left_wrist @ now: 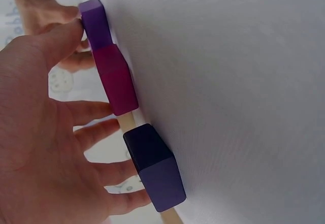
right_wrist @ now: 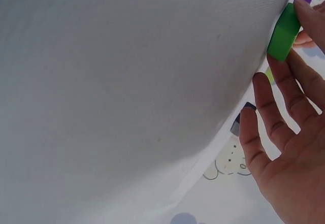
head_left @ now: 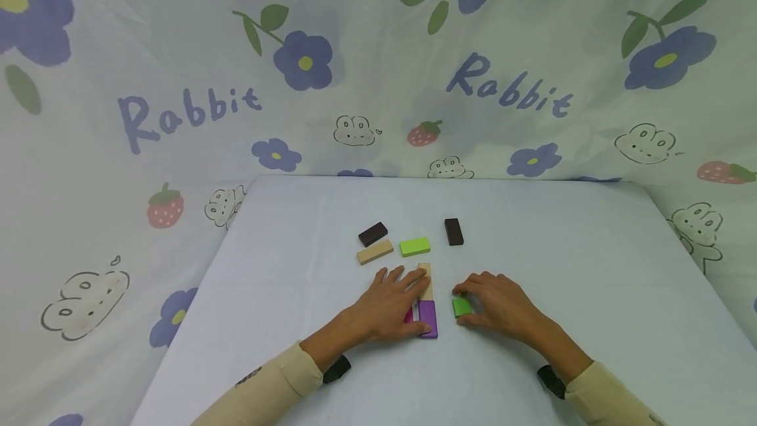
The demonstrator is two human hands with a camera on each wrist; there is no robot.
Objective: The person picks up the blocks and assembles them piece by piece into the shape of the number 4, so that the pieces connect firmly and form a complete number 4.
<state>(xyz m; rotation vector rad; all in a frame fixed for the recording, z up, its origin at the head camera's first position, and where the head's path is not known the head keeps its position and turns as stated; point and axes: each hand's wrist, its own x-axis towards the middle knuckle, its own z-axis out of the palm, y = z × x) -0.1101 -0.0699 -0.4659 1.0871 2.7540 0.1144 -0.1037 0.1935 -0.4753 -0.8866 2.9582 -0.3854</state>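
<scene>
Backdrop: patterned cloth (head_left: pixel 367 77) with blue flowers, strawberries, rabbit faces and the word "Rabbit", behind the counter.
Counter: white-covered surface (head_left: pixel 278 235) bearing the blocks.
Sleeves: beige, the left one (head_left: pixel 266 386) and the right one (head_left: pixel 618 396) both reaching in from the near edge.
Left hand (head_left: pixel 384 307): grip released, fingers spread over the blocks, thumb touching the purple block.
Right hand (head_left: pixel 505 304): grip grasping the green block between thumb and fingers.
Near tan block (head_left: pixel 425 289): under the left fingertips, lengthwise, just beyond the purple block.
Far tan block (head_left: pixel 375 252): slanted, beyond the left hand.
Purple block (head_left: pixel 428 315): between the hands, nearer the left.
Magenta block (left_wrist: pixel 117 79): beside the purple one, mostly under the left hand.
Dark blue block (left_wrist: pixel 157 168): by the left fingers.
Lime block (head_left: pixel 414 246): beyond the near tan block, between two dark brown blocks (head_left: pixel 453 232).
Green block (head_left: pixel 462 308): right of the purple block, apart from it; whether it touches the counter is unclear.
</scene>
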